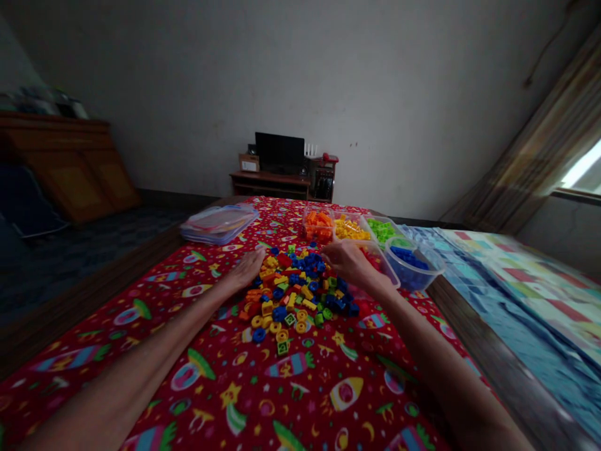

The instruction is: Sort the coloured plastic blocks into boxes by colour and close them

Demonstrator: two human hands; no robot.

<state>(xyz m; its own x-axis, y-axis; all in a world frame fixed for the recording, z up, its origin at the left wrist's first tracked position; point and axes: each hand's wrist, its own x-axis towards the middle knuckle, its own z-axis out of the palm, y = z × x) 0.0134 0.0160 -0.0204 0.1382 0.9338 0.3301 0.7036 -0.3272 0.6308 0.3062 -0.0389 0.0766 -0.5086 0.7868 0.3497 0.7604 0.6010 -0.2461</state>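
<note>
A loose pile of building blocks [292, 299] in blue, yellow, orange, red and green lies on the red patterned tablecloth [263, 401]. At the pile's left edge rests my left hand [250, 266], its fingers stretched forward and nothing visible in it. My right hand [346, 258] reaches over the pile's far right side with fingers bent down together; whatever is at the fingertips is too small to make out. Just behind it stands a clear container of red blocks [373, 258], partly hidden by the hand and wrist.
Along the far right are clear containers of orange blocks [318, 227], yellow blocks [350, 228] and green blocks [381, 230], plus a round tub [434, 270] holding blue ones. Stacked clear lids [220, 224] lie at the far left. A bed [511, 282] adjoins on the right.
</note>
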